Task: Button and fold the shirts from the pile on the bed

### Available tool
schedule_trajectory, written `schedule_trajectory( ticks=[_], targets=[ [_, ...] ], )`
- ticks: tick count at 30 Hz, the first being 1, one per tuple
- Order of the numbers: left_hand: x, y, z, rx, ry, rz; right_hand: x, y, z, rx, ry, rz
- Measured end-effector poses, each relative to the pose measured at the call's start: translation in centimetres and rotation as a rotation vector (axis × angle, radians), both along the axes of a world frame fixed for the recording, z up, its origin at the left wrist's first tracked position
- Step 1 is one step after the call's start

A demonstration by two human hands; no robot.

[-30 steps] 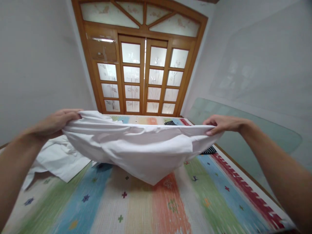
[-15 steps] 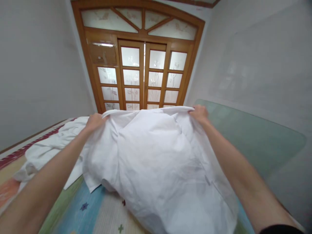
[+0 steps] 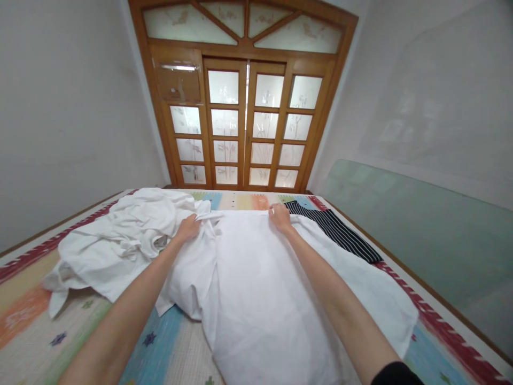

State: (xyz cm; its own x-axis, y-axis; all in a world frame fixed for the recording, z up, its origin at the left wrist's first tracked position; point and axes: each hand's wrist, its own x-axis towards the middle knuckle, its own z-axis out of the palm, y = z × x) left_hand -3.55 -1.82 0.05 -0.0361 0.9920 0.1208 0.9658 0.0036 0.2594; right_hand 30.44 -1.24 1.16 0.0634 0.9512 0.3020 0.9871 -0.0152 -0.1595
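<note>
A white shirt (image 3: pixel 256 283) is stretched between my hands, its body hanging toward me over the patterned bedspread (image 3: pixel 188 347). My left hand (image 3: pixel 189 227) is closed on the bunched upper left part of it. Along the same upper edge, my right hand (image 3: pixel 279 216) pinches the fabric with curled fingers. White fabric fans out to the right beyond my right forearm. To the left of my left hand lies a crumpled heap of white cloth (image 3: pixel 124 224). Folds hide the collar, if there is one.
A black-and-white striped cloth (image 3: pixel 340 230) lies near the right edge of the bed. A pale green panel (image 3: pixel 401 203) leans along the right wall. Wooden doors with glass panes (image 3: pixel 244 128) stand past the far end.
Both hands have come down and closer together, lowering the shirt's upper edge toward the bed. The striped cloth and the bed's far end have come into view.
</note>
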Motion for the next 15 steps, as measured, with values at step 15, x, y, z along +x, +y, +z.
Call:
schedule_trajectory(
  ticks=[15],
  targets=[
    [-5.4,-1.7,1.6,-0.120,0.305,-0.126,3.0,2.7,-3.5,-0.363,-0.105,0.087]
  ],
)
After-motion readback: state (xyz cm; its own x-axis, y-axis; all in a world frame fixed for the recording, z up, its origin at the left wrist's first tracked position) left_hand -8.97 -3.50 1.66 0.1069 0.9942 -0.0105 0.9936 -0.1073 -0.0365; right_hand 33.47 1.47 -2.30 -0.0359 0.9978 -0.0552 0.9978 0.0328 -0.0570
